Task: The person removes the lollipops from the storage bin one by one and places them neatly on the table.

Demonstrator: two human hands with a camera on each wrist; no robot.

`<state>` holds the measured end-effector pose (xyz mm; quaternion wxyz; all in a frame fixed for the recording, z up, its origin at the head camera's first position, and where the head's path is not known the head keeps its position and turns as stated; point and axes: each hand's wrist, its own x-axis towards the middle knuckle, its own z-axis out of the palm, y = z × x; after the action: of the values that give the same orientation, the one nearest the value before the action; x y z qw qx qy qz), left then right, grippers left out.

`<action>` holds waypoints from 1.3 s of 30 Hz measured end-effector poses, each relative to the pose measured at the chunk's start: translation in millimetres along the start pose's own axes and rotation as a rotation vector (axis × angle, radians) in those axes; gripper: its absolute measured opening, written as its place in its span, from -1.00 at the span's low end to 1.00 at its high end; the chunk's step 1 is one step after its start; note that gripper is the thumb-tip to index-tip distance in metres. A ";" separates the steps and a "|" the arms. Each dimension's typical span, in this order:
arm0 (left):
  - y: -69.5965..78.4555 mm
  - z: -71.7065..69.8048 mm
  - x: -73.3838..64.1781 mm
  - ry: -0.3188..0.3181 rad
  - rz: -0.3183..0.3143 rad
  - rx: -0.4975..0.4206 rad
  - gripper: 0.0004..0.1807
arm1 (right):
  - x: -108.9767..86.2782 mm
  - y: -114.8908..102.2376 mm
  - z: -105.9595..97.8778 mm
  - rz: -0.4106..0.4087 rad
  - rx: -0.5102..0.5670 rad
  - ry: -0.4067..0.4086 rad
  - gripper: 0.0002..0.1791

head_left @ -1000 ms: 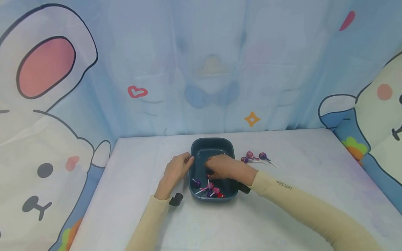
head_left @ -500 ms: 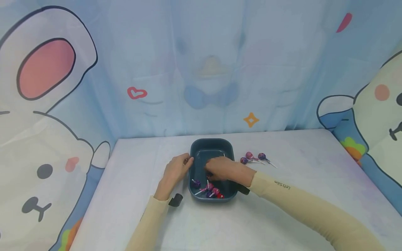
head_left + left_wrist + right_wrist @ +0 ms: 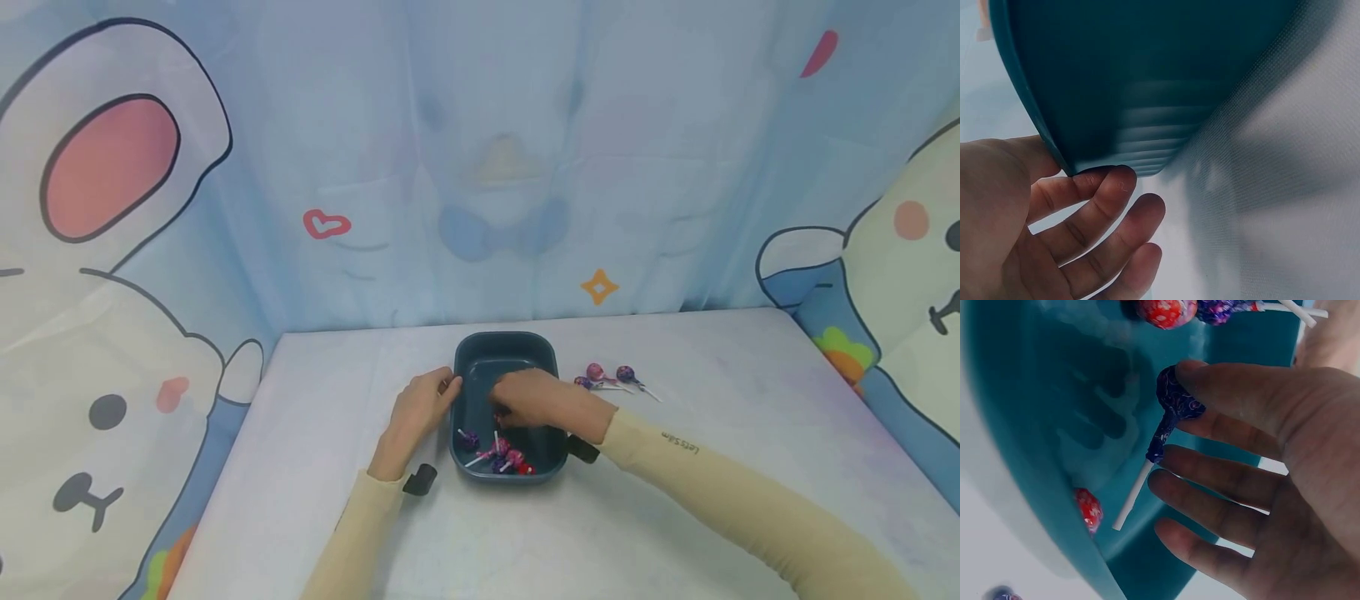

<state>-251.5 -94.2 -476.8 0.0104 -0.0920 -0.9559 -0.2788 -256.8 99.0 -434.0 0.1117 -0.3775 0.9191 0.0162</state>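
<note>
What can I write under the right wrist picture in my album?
A right hand pinches a dark purple lollipop over a teal tray, with a red lollipop peeking out nearby.

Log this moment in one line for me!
left hand: grips bin | right hand: pinches dark lollipop | other lollipops: in bin and on table

White tbl (image 3: 750,400) holds teal box (image 3: 498,348) — 3 lollipops (image 3: 626,374) nr it.

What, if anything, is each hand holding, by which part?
Right hand: dark purple lollipop, pinched by its wrapped head. Left hand: blue-green tray, by its rim.
</note>
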 end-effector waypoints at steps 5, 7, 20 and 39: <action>-0.5 1.0 0.0 0.003 -0.004 -0.003 -0.72 | 0.4 6.2 -4.1 0.022 0.005 -0.011 -0.73; -0.7 1.5 0.1 0.006 -0.006 -0.004 -0.72 | 0.9 9.7 -5.1 0.023 0.005 -0.008 -0.72; 0.7 1.5 -0.8 0.007 -0.004 -0.013 -0.73 | -9.8 28.2 -20.3 0.030 0.090 0.031 -0.72; -1.0 2.9 -0.6 0.010 -0.006 -0.004 -0.73 | -37.3 58.7 -31.7 0.097 0.160 0.115 -0.63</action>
<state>-251.0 -93.5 -479.9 0.0141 -0.0878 -0.9556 -0.2810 -278.1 163.1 -398.3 0.0875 -0.3229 0.9395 -0.0737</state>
